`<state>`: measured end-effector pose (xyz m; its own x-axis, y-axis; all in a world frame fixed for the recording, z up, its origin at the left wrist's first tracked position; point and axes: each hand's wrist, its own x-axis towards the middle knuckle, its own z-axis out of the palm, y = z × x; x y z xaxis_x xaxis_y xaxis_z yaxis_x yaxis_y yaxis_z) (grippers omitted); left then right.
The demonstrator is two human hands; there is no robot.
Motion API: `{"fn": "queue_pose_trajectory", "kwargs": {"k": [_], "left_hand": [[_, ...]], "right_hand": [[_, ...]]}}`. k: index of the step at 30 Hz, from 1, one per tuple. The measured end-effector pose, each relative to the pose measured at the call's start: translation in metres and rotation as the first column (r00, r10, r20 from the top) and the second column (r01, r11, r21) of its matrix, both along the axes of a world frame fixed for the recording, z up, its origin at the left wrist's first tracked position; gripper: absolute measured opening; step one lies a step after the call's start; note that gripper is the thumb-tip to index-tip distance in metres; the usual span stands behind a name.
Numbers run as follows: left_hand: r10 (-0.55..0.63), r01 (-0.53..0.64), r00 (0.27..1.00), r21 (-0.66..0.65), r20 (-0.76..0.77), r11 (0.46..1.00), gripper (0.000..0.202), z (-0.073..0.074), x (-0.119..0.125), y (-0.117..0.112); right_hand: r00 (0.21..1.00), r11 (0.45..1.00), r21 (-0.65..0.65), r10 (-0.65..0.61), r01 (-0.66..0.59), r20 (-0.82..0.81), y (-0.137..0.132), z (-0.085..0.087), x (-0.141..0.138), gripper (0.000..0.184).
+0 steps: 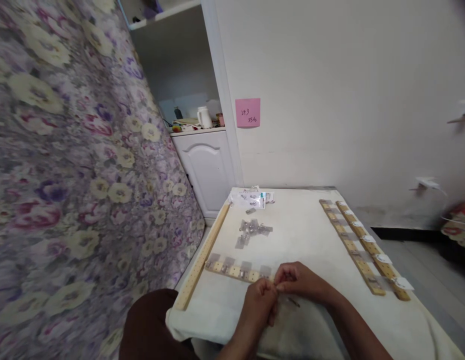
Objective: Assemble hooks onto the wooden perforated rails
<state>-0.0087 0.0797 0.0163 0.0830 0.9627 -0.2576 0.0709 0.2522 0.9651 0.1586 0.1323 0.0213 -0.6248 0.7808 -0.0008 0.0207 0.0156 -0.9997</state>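
1. Left hand (258,303) and right hand (300,280), nearest: fingers drawn in narrow, tips meeting by the near strip's (252,275) hidden right end; whether they pinch anything, I cannot tell.
2. Near strip: wooden, across the table's (300,225) front; four clear cards on it show; seemingly part-filled.
3. Loose heap of clear cards (252,228), beyond; apparently left over for placing.
4. Inner strip (365,271), outer strip (384,267), right side: carded lengthwise; seemingly done.
5. Table: pale cloth; bare wooden bar (202,257) along left edge.
6. Room: pink note (248,113) on wall; flowered curtain (86,175); white cabinet (210,170).

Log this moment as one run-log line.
left hand, right hand: fingertips together by wooden strip | anything held: unclear | clear plastic pieces: clustered beyond strip
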Motion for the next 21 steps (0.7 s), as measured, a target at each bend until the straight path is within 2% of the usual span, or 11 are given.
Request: {"fn": "queue_pose_trajectory", "kwargs": {"k": [5,7,9,11,14,21], "left_hand": [[0.063,-0.064,0.997,0.022,0.049,0.998,0.029,-0.004,0.003,-0.001],[0.112,-0.108,0.987,-0.039,0.115,0.993,0.035,-0.009,0.006,-0.004],[0.125,-0.104,0.979,-0.131,0.164,0.986,0.036,-0.018,0.011,-0.008],[0.104,-0.061,0.975,-0.212,0.197,0.975,0.035,-0.027,0.016,-0.011],[0.098,-0.029,0.962,-0.263,0.256,0.964,0.031,-0.036,0.025,-0.012],[0.185,-0.092,0.934,-0.294,0.306,0.951,0.032,-0.036,0.039,-0.005]], "right_hand": [[1.0,0.998,-0.059,-0.027,0.026,-0.016,0.001,-0.006,0.0,0.022],[0.996,0.992,-0.099,-0.082,0.079,-0.027,0.004,-0.011,0.003,0.022],[0.986,0.982,-0.104,-0.161,0.156,-0.044,0.008,-0.017,0.006,0.021],[0.973,0.971,-0.092,-0.227,0.223,-0.036,0.013,-0.024,0.009,0.021],[0.962,0.959,-0.069,-0.274,0.274,0.011,0.018,-0.036,0.01,0.018],[0.94,0.947,0.062,-0.321,0.316,0.118,0.022,-0.05,0.007,0.008]]}}
